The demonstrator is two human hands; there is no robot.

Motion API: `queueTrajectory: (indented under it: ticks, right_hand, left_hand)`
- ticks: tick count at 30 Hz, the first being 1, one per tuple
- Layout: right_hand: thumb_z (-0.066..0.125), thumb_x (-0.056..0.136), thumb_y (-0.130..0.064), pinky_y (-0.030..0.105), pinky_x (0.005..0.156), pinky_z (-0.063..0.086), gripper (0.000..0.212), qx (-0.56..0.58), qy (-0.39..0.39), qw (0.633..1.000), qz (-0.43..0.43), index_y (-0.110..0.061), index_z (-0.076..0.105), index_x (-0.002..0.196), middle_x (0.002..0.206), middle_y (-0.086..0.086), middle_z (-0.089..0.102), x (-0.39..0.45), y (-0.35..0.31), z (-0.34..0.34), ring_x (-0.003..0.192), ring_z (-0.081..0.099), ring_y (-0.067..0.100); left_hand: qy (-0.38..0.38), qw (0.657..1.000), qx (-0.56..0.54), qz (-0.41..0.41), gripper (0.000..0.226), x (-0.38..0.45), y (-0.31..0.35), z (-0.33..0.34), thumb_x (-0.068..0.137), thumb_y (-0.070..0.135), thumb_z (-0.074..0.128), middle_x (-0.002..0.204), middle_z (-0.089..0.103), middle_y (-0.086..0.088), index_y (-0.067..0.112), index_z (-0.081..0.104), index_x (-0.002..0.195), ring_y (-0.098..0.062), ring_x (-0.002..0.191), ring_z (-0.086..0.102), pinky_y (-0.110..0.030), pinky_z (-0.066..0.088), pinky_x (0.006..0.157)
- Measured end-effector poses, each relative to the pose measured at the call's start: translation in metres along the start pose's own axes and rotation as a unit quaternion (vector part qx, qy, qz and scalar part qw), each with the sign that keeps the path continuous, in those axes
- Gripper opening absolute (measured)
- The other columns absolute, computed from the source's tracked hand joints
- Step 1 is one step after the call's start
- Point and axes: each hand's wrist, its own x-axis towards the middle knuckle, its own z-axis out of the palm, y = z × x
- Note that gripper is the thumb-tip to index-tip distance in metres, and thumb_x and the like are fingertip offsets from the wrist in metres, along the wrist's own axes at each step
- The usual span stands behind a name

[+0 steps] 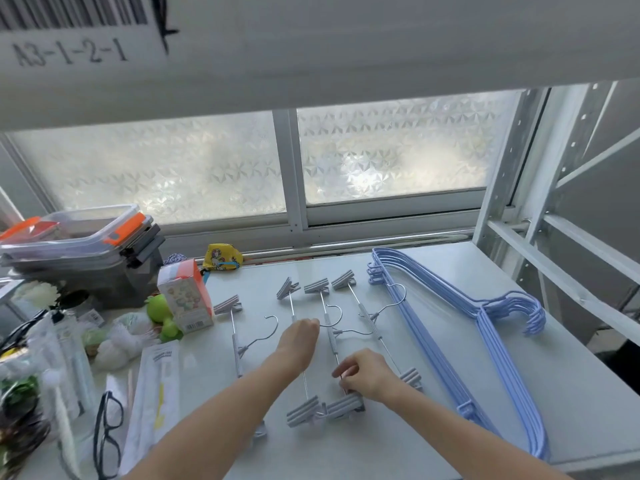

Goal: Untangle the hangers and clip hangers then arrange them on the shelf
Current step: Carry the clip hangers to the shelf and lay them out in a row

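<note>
1. Our right hand [369, 375] has its grip pinched on a clip hanger [331, 341] near its lower clip.
2. Our left hand [299, 336] rests on the neighbouring bar; grip unclear.
3. Right of the grip, blue hangers [485, 317] lie stacked near the shelf [571, 393] edge; bare surface lies between.

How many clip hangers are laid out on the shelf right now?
4. The leftmost clip hanger lies apart beside the box; the second clip hanger runs under the left hand; the third clip hanger meets the right hand; the fourth clip hanger lies nearest the blue hangers.
</note>
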Motion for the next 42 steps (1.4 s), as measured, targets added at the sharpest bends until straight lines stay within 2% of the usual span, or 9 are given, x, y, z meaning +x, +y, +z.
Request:
queueTrajectory:
  ticks: [5, 10, 15, 19, 24, 27, 31, 35, 42]
  right_hand:
    - [0.056, 0.081, -0.003, 0.003, 0.053, 0.042, 0.027, 0.018, 0.017, 1.0, -0.003, -0.009, 0.073, 0.101, 0.066, -0.003, 0.06, -0.003, -0.003, -0.002, 0.055, 0.055, 0.004]
    - [0.049, 0.089, -0.013, 0.026, 0.078, 0.047, 0.021, -0.117, 0.245, 0.962, -0.021, -0.016, 0.066, 0.102, 0.103, 0.005, 0.069, 0.002, 0.006, -0.038, 0.093, 0.064, 0.022]
    - [0.04, 0.093, -0.008, 0.035, 0.09, 0.047, 0.025, -0.329, 0.113, 0.936, 0.059, -0.005, 0.052, 0.115, 0.122, 0.014, 0.059, 0.007, 0.012, -0.049, 0.114, 0.057, 0.032]
    - [0.037, 0.094, -0.007, 0.034, 0.09, 0.047, 0.028, -0.312, 0.109, 0.94, 0.08, -0.004, 0.055, 0.115, 0.123, 0.016, 0.058, 0.013, 0.015, -0.044, 0.116, 0.056, 0.031]
    - [0.042, 0.093, -0.013, 0.03, 0.073, 0.042, 0.019, -0.244, 0.099, 0.961, 0.088, -0.006, 0.059, 0.087, 0.117, 0.018, 0.061, 0.017, 0.013, -0.045, 0.108, 0.059, 0.03]
    - [0.044, 0.091, -0.012, 0.029, 0.067, 0.037, 0.034, -0.219, 0.114, 0.965, 0.084, -0.015, 0.034, 0.059, 0.104, 0.018, 0.063, 0.018, 0.015, -0.047, 0.096, 0.059, 0.031]
    - [0.044, 0.087, -0.007, 0.037, 0.069, 0.05, 0.037, -0.17, 0.132, 0.975, 0.062, -0.016, 0.029, 0.055, 0.096, 0.024, 0.067, 0.016, 0.012, -0.05, 0.089, 0.066, 0.037]
    - [0.042, 0.086, -0.006, 0.027, 0.045, 0.04, 0.033, -0.146, 0.126, 0.979, 0.059, -0.014, 0.033, 0.055, 0.074, 0.017, 0.058, 0.015, 0.008, -0.053, 0.06, 0.059, 0.029]
    - [0.039, 0.087, -0.001, 0.017, 0.033, 0.04, 0.036, -0.156, 0.051, 0.982, 0.09, -0.011, 0.04, 0.052, 0.053, 0.009, 0.054, 0.014, 0.008, -0.039, 0.051, 0.062, 0.028]
  left_hand:
    - [-0.001, 1.0, 0.016, 0.004, 0.025, 0.001, 0.006, 0.007, 0.088, -0.007, 0.042, 0.117, 0.06, -0.017, 0.002, 0.051, 0.109, -0.034, 0.112, 0.055, -0.038, 0.045, 0.091]
    - [0.121, 0.992, -0.009, 0.042, 0.046, -0.007, 0.015, 0.013, 0.092, 0.021, 0.041, 0.138, 0.043, -0.003, 0.014, 0.035, 0.137, -0.022, 0.129, 0.038, -0.04, 0.026, 0.11]
    - [0.183, 0.969, 0.063, 0.154, 0.029, -0.014, 0.047, 0.003, 0.046, 0.036, 0.086, 0.08, 0.07, 0.008, 0.023, 0.075, 0.069, -0.009, 0.072, 0.067, -0.014, 0.053, 0.062]
    - [0.066, 0.983, 0.123, 0.121, 0.027, 0.005, 0.064, 0.003, 0.079, 0.011, 0.066, 0.117, 0.056, -0.01, 0.009, 0.064, 0.106, -0.027, 0.113, 0.048, -0.035, 0.042, 0.092]
    - [0.024, 0.993, 0.082, 0.087, 0.047, 0.015, 0.059, 0.012, 0.073, -0.011, 0.061, 0.123, 0.047, -0.015, 0.004, 0.049, 0.116, -0.032, 0.118, 0.043, -0.038, 0.044, 0.089]
    - [0.046, 0.995, 0.041, 0.076, 0.046, 0.012, 0.049, 0.021, 0.074, -0.015, 0.053, 0.121, 0.046, -0.013, 0.007, 0.046, 0.114, -0.031, 0.114, 0.044, -0.037, 0.043, 0.076]
    - [0.073, 0.996, -0.013, 0.051, 0.035, 0.011, 0.041, 0.024, 0.085, -0.009, 0.043, 0.12, 0.047, -0.009, 0.011, 0.047, 0.114, -0.027, 0.113, 0.046, -0.036, 0.049, 0.076]
    - [0.093, 0.994, -0.044, 0.035, 0.025, 0.011, 0.032, 0.027, 0.092, -0.002, 0.04, 0.118, 0.048, -0.007, 0.013, 0.049, 0.11, -0.024, 0.113, 0.046, -0.036, 0.049, 0.076]
    - [0.129, 0.987, -0.088, 0.03, 0.019, 0.009, 0.024, 0.03, 0.098, 0.015, 0.034, 0.116, 0.049, -0.004, 0.015, 0.051, 0.109, -0.02, 0.111, 0.046, -0.034, 0.048, 0.073]
